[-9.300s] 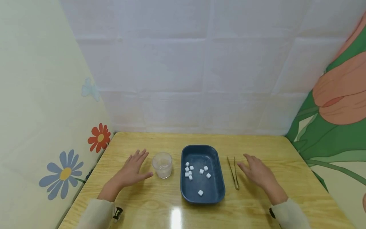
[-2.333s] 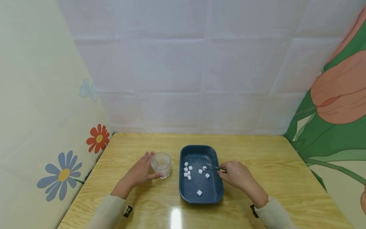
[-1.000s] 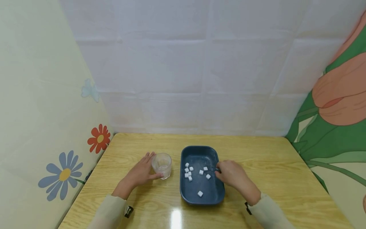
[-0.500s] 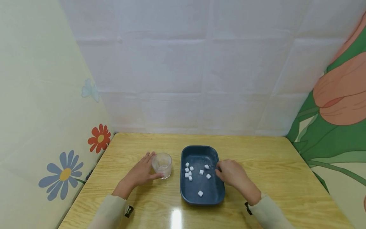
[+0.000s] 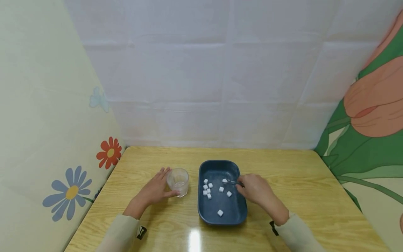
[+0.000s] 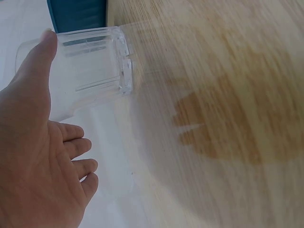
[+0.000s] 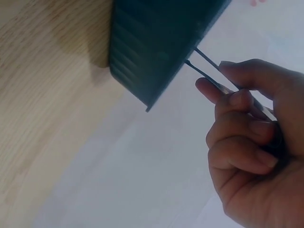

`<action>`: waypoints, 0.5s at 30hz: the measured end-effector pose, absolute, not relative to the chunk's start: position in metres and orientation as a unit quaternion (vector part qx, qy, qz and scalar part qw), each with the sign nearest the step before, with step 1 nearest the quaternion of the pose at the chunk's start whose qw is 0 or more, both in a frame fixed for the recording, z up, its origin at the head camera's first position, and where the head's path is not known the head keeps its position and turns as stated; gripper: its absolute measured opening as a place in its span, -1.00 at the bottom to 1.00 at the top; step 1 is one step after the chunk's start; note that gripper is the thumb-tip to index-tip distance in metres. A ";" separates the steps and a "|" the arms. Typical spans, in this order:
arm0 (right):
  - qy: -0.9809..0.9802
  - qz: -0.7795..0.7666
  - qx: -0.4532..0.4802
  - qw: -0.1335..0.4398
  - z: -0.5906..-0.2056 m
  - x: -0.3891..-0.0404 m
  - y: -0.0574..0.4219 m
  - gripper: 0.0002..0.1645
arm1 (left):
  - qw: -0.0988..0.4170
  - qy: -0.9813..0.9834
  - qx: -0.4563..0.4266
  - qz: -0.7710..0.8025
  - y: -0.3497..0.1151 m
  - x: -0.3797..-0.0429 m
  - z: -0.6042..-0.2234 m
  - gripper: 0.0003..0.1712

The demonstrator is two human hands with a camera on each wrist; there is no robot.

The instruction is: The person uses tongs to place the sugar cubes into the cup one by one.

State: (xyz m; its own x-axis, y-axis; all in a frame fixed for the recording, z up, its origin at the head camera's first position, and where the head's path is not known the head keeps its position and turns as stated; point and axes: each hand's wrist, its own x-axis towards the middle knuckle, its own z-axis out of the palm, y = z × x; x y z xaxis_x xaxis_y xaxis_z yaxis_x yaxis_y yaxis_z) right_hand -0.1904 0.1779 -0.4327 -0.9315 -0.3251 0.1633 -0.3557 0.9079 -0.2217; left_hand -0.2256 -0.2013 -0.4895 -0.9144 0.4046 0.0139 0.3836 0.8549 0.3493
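Observation:
My right hand [image 5: 256, 189] grips a pair of tweezers [image 7: 209, 76], with fingers curled round them at the tray's right edge. The tweezers' tips are at one white cube [image 5: 225, 181]; whether it is off the tray floor I cannot tell. Several other white cubes [image 5: 221, 189] lie in the dark blue tray [image 5: 222, 218]. At the tray's left, a clear glass [image 5: 178, 182] stands upright on the table. My left hand [image 5: 153, 189] rests beside it, thumb laid along the near side. Its other fingers extend past the glass's left side, loosely bent in the left wrist view.
The wooden table [image 5: 283, 164] carries the tray in its middle. A white sheet [image 5: 189, 70] hangs behind the table, with flower-printed cloth [image 5: 371, 140] at the right and a pale printed one [image 5: 47, 105] at the left.
My left hand came to the glass and my right hand took up the tweezers from the table. In the last second, the cube at the tips shifted towards the tray's far side and slightly left.

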 end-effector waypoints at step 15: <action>-0.965 0.147 0.202 0.077 -0.412 -0.187 0.168 -0.89 | 0.030 0.962 0.207 0.175 -0.201 -0.225 -0.490 0.22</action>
State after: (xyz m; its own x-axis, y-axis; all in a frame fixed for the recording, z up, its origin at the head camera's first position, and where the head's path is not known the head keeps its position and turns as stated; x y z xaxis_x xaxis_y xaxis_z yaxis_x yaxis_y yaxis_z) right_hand -0.1870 0.1684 -0.4122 -0.9069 -0.3670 0.2071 -0.4120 0.8755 -0.2524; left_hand -0.2251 -0.2012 -0.4898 -0.9125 0.4087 0.0144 0.3876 0.8530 0.3495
